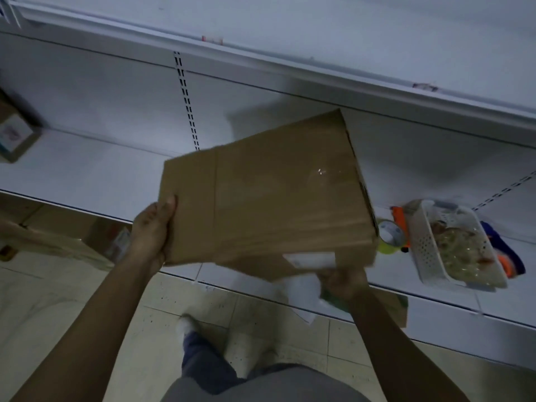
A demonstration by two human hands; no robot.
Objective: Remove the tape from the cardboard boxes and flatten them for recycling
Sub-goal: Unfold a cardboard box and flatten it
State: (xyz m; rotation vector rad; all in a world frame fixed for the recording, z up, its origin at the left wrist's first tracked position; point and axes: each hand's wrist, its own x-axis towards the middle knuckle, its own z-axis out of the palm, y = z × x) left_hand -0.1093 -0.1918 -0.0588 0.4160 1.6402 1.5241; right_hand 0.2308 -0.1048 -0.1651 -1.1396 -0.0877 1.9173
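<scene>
Cardboard box [266, 192], L hand [152, 230] gripping edge, R hand [342, 281] gripping bottom (blurry).

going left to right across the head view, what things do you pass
small box on the shelf → left hand → cardboard box → tape roll → white basket; the right hand overlaps the box, so it is left out

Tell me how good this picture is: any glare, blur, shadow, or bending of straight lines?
Head view: dim, bluish light; a glare spot on the top of the cardboard box; the right hand and the box corner near it are motion-blurred, the left hand sharper; the box casts a shadow on the shelf back; the upper shelf edge looks bowed, likely lens distortion.
</scene>
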